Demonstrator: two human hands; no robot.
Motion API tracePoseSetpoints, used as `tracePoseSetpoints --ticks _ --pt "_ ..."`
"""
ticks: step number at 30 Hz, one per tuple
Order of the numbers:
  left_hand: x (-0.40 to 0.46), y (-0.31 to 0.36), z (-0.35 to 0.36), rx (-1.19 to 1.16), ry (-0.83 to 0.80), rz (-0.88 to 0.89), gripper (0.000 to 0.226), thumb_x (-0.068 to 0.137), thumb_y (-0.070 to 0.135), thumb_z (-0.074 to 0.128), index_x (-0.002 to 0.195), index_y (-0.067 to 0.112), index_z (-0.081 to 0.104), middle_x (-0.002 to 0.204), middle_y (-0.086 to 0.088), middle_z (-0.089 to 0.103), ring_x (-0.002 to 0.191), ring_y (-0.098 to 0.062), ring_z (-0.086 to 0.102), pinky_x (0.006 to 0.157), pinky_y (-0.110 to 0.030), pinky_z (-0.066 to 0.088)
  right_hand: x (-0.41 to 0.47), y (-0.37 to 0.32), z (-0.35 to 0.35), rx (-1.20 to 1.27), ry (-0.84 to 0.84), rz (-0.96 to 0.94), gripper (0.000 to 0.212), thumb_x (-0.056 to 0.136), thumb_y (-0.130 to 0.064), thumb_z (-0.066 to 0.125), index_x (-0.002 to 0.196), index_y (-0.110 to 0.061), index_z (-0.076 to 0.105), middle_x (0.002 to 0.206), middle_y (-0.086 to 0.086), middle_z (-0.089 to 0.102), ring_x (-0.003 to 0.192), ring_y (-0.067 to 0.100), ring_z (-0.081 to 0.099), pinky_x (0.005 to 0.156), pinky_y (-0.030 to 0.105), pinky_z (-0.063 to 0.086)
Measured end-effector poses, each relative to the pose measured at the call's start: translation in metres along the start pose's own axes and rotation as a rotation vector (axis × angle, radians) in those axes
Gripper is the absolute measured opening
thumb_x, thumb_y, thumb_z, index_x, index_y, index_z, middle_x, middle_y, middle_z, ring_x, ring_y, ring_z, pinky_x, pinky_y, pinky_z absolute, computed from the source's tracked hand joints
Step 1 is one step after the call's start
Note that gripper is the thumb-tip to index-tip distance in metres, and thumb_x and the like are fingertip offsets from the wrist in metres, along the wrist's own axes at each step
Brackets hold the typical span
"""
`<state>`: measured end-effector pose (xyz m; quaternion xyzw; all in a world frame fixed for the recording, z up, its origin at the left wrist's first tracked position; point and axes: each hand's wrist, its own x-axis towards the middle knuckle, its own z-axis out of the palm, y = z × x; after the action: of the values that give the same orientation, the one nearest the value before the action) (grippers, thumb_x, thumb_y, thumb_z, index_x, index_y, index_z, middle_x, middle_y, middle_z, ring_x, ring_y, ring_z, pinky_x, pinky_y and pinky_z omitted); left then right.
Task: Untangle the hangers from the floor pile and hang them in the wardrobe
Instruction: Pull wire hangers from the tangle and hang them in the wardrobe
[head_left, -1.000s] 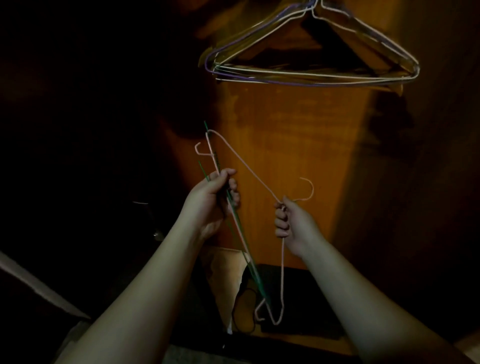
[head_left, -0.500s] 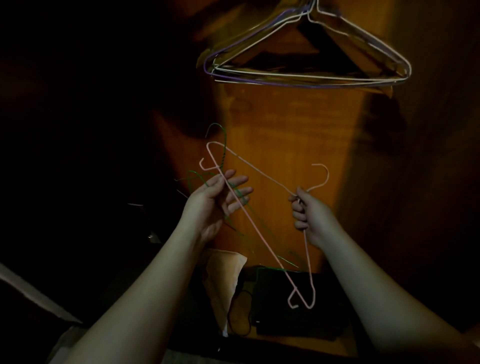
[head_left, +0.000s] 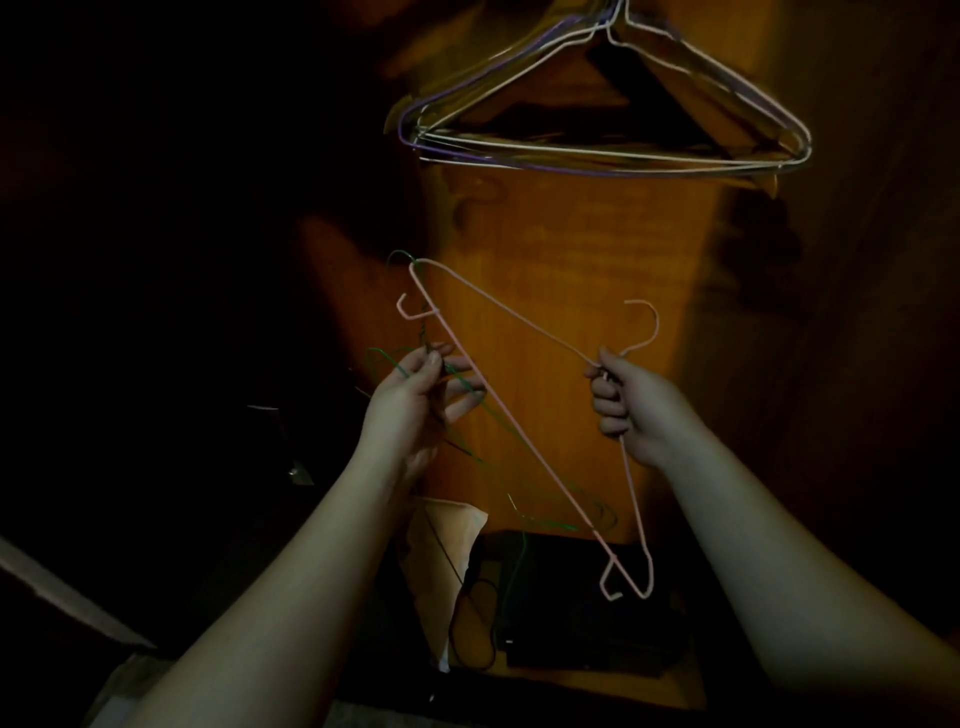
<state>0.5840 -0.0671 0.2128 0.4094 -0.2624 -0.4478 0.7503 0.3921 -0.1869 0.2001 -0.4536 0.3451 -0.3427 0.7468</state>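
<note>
My right hand (head_left: 631, 402) grips a pink wire hanger (head_left: 524, 434) at its neck, just below the hook, and the hanger's frame slants down across the middle. My left hand (head_left: 415, 400) pinches a thin green wire hanger (head_left: 470, 389) near its twisted neck. The green wire runs down behind the pink one, and their wires cross near the left hand. Above, several white and purple wire hangers (head_left: 597, 150) hang together inside the wooden wardrobe (head_left: 571, 234).
On the wardrobe floor lie a black box (head_left: 582, 639) with a black cable (head_left: 467, 629) and a tan paper bag (head_left: 447, 540). The space left of the lit panel is dark. The wardrobe's front edge (head_left: 571, 686) runs below the box.
Both hands have risen and moved apart. The pink hanger has swung from edge-on to spread wide, and the green hanger has come partly away from it in my left hand.
</note>
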Motion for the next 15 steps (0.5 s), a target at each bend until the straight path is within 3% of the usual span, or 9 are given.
tracePoseSetpoints --ticks 3,8,15 --pt "0.002 -0.003 -0.001 0.006 0.076 -0.004 0.022 0.105 0.013 0.035 0.118 0.005 0.050 0.088 -0.011 0.063 0.067 -0.020 0.069 0.058 -0.033 0.060 -0.001 -0.004 0.001 -0.057 0.008 -0.068 0.032 0.102 -0.040 0.042 0.090 -0.013 0.053 0.051 -0.011 0.037 0.040 0.003 0.025 0.035 0.016 0.020" --pt "0.003 -0.007 -0.003 0.049 0.150 -0.008 0.022 0.106 0.013 0.033 0.100 0.009 0.053 0.081 -0.008 0.064 0.068 -0.021 0.070 0.065 -0.038 0.060 -0.005 -0.007 0.004 -0.149 0.000 -0.135 0.033 0.103 -0.040 0.041 0.091 -0.012 0.053 0.051 -0.011 0.036 0.041 0.003 0.024 0.036 0.017 0.019" --pt "-0.001 -0.004 0.007 0.104 0.114 -0.026 0.011 0.102 0.010 0.044 0.103 0.013 0.055 0.075 -0.003 0.071 0.070 -0.024 0.072 0.067 -0.042 0.059 -0.007 -0.025 0.013 -0.214 -0.067 -0.153 0.033 0.102 -0.040 0.041 0.090 -0.012 0.053 0.052 -0.010 0.034 0.041 0.004 0.022 0.035 0.017 0.020"
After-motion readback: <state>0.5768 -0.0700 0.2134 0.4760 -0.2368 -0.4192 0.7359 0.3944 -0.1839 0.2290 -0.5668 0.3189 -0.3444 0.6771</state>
